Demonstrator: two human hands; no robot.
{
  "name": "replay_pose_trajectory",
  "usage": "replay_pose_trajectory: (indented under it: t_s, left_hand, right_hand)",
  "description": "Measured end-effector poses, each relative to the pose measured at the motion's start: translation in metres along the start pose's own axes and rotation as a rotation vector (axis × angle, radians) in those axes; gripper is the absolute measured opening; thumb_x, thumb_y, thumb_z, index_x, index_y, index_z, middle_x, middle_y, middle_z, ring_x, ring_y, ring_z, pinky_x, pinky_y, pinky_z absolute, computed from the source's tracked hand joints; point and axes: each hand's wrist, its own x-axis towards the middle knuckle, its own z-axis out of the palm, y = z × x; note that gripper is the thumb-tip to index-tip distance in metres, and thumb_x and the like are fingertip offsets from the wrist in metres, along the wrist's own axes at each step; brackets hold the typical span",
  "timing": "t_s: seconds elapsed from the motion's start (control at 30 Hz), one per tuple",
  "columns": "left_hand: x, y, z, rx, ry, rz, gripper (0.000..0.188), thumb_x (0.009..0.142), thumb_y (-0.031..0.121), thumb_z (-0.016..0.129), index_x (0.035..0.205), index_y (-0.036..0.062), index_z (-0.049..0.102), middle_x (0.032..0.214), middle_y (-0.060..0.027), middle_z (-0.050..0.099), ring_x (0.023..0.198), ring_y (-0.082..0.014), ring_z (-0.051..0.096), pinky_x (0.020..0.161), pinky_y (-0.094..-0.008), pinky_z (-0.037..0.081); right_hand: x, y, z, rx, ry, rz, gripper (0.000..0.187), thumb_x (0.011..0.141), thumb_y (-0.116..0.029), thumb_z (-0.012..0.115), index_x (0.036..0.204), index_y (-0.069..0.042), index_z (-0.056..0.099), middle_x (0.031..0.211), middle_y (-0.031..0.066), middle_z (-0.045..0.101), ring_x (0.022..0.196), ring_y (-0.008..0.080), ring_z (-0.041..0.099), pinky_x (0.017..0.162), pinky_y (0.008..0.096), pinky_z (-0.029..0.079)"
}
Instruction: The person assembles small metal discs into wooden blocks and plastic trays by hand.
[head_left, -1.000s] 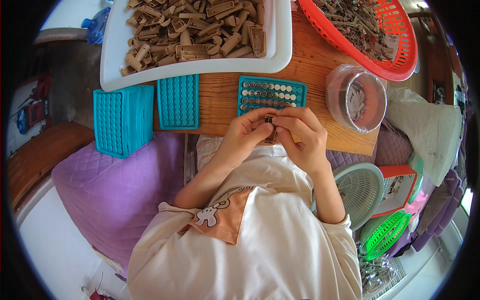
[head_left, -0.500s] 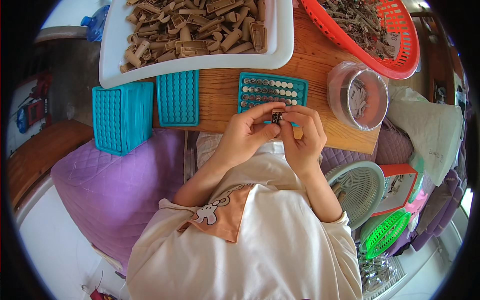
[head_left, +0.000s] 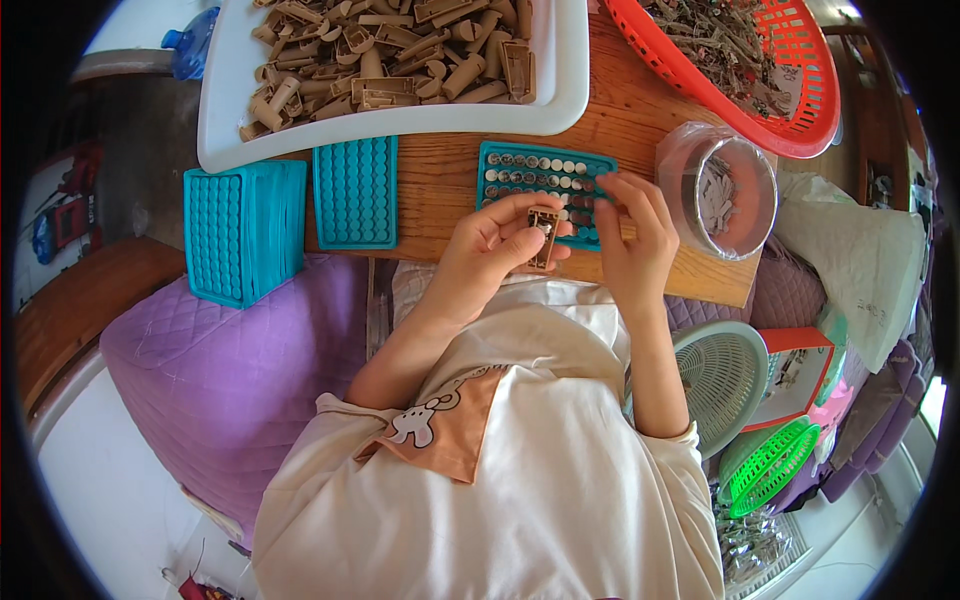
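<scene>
My left hand (head_left: 490, 255) is closed on a small brown plastic casing (head_left: 541, 238) with dark and silvery parts inside, the thumb pressed on its face. To its right, my right hand (head_left: 640, 232) is raised with fingertips over the right edge of a teal tray (head_left: 548, 150). Its thumb and forefinger are apart, and nothing shows between them. That tray carries rows of round, silvery button cells (head_left: 530, 162). My left hand hides its lower left part.
A white tub (head_left: 390, 122) of brown casings stands at the back. Left are another teal tray (head_left: 356, 195) and a stack of teal trays (head_left: 245, 235). Right are a lined round container (head_left: 712, 195) with pale strips and a red basket (head_left: 825, 90) of small parts.
My right hand has left the casing and moved right, to the tray's edge. My left hand keeps the casing, which is now turned so more of its inside shows.
</scene>
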Motion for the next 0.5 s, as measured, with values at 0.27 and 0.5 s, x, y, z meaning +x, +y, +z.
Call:
replay_pose_trajectory:
  t_s: [0.27, 0.5]
  left_hand:
    - [0.0, -0.003, -0.003, 0.053, -0.01, 0.047, 0.032, 0.083, 0.016, 0.05, 0.111, 0.0007, 0.045, 0.097, -0.0122, 0.056, 0.082, -0.0191, 0.058, 0.07, -0.0288, 0.048]
    - [-0.002, 0.0, 0.001, 0.079, 0.01, 0.014, 0.034, 0.082, 0.012, 0.052, 0.113, -0.0007, 0.044, 0.099, -0.0117, 0.055, 0.084, -0.0167, 0.057, 0.074, -0.0274, 0.048]
  right_hand:
    - [0.009, 0.019, 0.003, -0.449, -0.106, -0.114, 0.014, 0.072, -0.002, 0.057, 0.086, -0.001, 0.059, 0.092, 0.0133, 0.054, 0.079, 0.0252, 0.054, 0.06, 0.029, 0.047]
    - [0.004, -0.008, -0.002, -0.101, 0.044, 0.011, 0.012, 0.066, 0.001, 0.061, 0.077, -0.002, 0.059, 0.085, 0.0099, 0.057, 0.075, 0.0238, 0.056, 0.063, 0.0299, 0.047]
